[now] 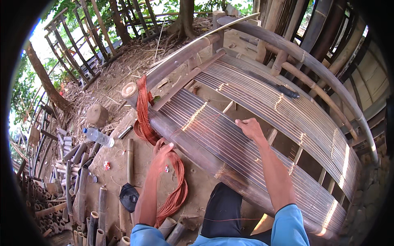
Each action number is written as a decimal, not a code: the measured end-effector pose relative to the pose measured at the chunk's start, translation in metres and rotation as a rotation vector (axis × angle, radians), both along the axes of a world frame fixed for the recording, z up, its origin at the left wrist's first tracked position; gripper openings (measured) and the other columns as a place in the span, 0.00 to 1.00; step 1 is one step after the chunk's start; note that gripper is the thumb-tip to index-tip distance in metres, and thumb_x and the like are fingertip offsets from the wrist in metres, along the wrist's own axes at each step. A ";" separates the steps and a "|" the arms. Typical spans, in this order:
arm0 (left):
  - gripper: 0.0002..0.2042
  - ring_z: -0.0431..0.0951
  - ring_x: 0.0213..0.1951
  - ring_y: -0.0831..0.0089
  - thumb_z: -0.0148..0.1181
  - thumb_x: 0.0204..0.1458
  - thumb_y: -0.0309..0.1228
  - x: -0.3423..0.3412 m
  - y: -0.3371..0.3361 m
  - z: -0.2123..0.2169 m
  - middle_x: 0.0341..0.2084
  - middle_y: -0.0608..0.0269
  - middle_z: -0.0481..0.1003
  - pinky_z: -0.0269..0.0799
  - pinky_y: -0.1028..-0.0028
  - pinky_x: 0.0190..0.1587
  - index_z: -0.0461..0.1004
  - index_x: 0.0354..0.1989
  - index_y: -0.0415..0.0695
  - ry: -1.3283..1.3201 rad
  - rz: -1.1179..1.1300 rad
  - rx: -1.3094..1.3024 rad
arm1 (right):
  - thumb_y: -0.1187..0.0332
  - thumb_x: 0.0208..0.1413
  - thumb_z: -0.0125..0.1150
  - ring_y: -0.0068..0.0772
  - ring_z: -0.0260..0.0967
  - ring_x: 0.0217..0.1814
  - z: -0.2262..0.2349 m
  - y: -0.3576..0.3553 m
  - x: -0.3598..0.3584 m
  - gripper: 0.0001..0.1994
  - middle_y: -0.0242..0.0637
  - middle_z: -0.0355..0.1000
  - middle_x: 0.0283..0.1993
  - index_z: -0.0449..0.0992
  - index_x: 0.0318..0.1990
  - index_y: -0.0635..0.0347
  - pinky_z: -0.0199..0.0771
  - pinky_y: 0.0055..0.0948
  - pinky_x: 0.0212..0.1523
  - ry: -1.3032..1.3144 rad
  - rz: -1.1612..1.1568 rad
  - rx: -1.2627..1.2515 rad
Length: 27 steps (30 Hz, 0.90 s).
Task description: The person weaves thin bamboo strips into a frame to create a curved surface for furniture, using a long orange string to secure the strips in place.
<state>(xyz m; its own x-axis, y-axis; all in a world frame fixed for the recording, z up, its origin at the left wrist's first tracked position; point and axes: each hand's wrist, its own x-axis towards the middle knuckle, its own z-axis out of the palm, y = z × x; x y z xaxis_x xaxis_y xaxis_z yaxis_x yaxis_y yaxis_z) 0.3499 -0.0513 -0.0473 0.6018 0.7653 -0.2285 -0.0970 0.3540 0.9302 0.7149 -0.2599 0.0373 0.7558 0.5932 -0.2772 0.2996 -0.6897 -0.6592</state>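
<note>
A long hank of orange-brown cord (179, 180) drapes over the bench's front corner post and hangs toward the ground. At the front rail, my left hand (161, 151) has its fingers curled at the hank, with some strands hidden behind it. My right hand (250, 128) is closed above the slats, thumb toward the left; whatever it pinches is too thin to make out. Below both hands lies a bamboo bench (193, 143) with a seat of narrow slats, tied across by pale lashings. Fine reddish strands run over the slats near the front rail.
A dark-handled tool (288, 92) rests on the far slats. A curved bamboo backrest (312, 57) rises behind. On the left ground are a water bottle (98, 137), a log stump (97, 115), a dark cap (129, 197) and many cut bamboo pieces (82, 180). My knee (221, 205) touches the bench front.
</note>
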 end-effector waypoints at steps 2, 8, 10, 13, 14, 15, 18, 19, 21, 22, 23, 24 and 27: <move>0.29 0.81 0.45 0.70 0.70 0.58 0.36 -0.020 0.010 0.004 0.50 0.56 0.79 0.76 0.70 0.50 0.68 0.65 0.40 0.039 -0.071 0.011 | 0.39 0.58 0.64 0.57 0.81 0.48 0.001 0.003 -0.006 0.30 0.58 0.82 0.42 0.86 0.41 0.64 0.78 0.46 0.53 -0.015 -0.013 -0.040; 0.11 0.82 0.43 0.72 0.61 0.63 0.33 -0.104 0.056 0.068 0.36 0.58 0.85 0.74 0.70 0.53 0.85 0.44 0.40 0.229 0.020 0.424 | 0.43 0.59 0.65 0.56 0.80 0.49 0.005 0.009 -0.004 0.27 0.59 0.81 0.42 0.86 0.42 0.63 0.78 0.44 0.52 -0.034 -0.008 -0.093; 0.11 0.82 0.49 0.66 0.57 0.64 0.28 -0.107 0.077 0.117 0.46 0.52 0.83 0.74 0.66 0.56 0.83 0.47 0.37 0.284 0.165 0.627 | 0.44 0.60 0.65 0.54 0.81 0.49 0.006 0.003 0.000 0.26 0.59 0.81 0.42 0.86 0.42 0.63 0.78 0.42 0.51 -0.037 0.009 -0.115; 0.14 0.79 0.55 0.62 0.55 0.64 0.25 -0.131 0.143 0.176 0.57 0.47 0.78 0.74 0.63 0.59 0.78 0.54 0.36 -0.625 0.222 0.209 | 0.48 0.61 0.66 0.48 0.81 0.49 0.012 0.008 0.007 0.23 0.58 0.81 0.45 0.86 0.46 0.64 0.77 0.38 0.52 0.092 0.124 -0.077; 0.15 0.79 0.53 0.64 0.55 0.62 0.25 -0.111 0.149 0.195 0.57 0.47 0.77 0.75 0.65 0.58 0.78 0.57 0.38 -0.471 0.276 0.364 | 0.49 0.61 0.66 0.45 0.80 0.50 0.006 0.011 0.011 0.24 0.56 0.81 0.48 0.84 0.50 0.64 0.77 0.36 0.52 0.202 0.075 0.038; 0.18 0.79 0.51 0.65 0.56 0.61 0.25 -0.084 0.151 0.208 0.57 0.47 0.76 0.76 0.68 0.56 0.77 0.59 0.40 -0.239 0.337 0.533 | 0.50 0.62 0.66 0.41 0.80 0.50 0.001 0.014 0.013 0.25 0.53 0.81 0.51 0.83 0.54 0.64 0.76 0.34 0.52 0.314 0.025 0.149; 0.21 0.75 0.32 0.74 0.57 0.60 0.24 0.052 0.128 0.229 0.45 0.56 0.78 0.76 0.74 0.49 0.76 0.63 0.43 0.079 0.009 0.596 | 0.54 0.61 0.65 0.44 0.78 0.58 -0.003 0.027 0.021 0.28 0.51 0.78 0.60 0.77 0.62 0.65 0.74 0.35 0.57 0.363 -0.099 0.187; 0.18 0.72 0.27 0.78 0.57 0.60 0.24 0.095 0.123 0.226 0.31 0.65 0.79 0.75 0.76 0.46 0.79 0.59 0.44 0.077 -0.205 0.480 | 0.54 0.61 0.65 0.44 0.78 0.58 -0.011 0.033 0.026 0.28 0.51 0.78 0.60 0.77 0.62 0.65 0.74 0.35 0.57 0.363 -0.103 0.191; 0.09 0.77 0.28 0.77 0.61 0.60 0.26 0.178 0.078 0.211 0.21 0.67 0.79 0.77 0.70 0.42 0.86 0.44 0.44 0.425 -0.178 0.984 | 0.58 0.59 0.63 0.48 0.75 0.63 -0.034 0.047 0.036 0.30 0.53 0.75 0.63 0.73 0.66 0.66 0.74 0.37 0.59 0.143 -0.012 0.129; 0.08 0.83 0.33 0.68 0.62 0.58 0.26 0.202 0.080 0.179 0.27 0.58 0.84 0.79 0.66 0.45 0.87 0.41 0.44 0.455 -0.252 0.961 | 0.64 0.60 0.62 0.40 0.71 0.64 -0.023 0.063 0.022 0.32 0.49 0.73 0.65 0.67 0.69 0.71 0.70 0.34 0.61 0.193 0.026 0.083; 0.07 0.86 0.36 0.64 0.63 0.56 0.27 0.229 0.070 0.149 0.43 0.52 0.84 0.82 0.63 0.41 0.86 0.38 0.42 0.487 -0.246 1.336 | 0.64 0.60 0.62 0.40 0.71 0.64 -0.027 0.067 0.021 0.32 0.49 0.73 0.65 0.67 0.69 0.71 0.70 0.34 0.61 0.189 0.019 0.078; 0.07 0.85 0.38 0.60 0.64 0.54 0.28 0.257 0.056 0.131 0.41 0.49 0.83 0.81 0.61 0.44 0.84 0.38 0.41 0.657 -0.314 1.326 | 0.64 0.59 0.63 0.40 0.73 0.62 -0.032 0.070 0.023 0.31 0.49 0.75 0.63 0.69 0.69 0.69 0.71 0.35 0.59 0.160 0.019 0.063; 0.09 0.85 0.43 0.53 0.64 0.52 0.27 0.297 0.027 0.086 0.38 0.43 0.82 0.80 0.57 0.47 0.81 0.40 0.39 0.819 -0.398 1.284 | 0.67 0.56 0.65 0.39 0.77 0.54 -0.028 0.080 0.022 0.28 0.49 0.81 0.55 0.75 0.66 0.60 0.75 0.36 0.53 0.220 -0.019 0.026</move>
<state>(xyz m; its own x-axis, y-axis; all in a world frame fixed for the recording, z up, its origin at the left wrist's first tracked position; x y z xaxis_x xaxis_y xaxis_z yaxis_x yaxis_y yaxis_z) 0.6469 -0.0243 0.0383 0.8474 0.5261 0.0712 0.4676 -0.8031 0.3693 0.7367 -0.1796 0.0094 0.6899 0.5885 -0.4216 0.1338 -0.6760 -0.7247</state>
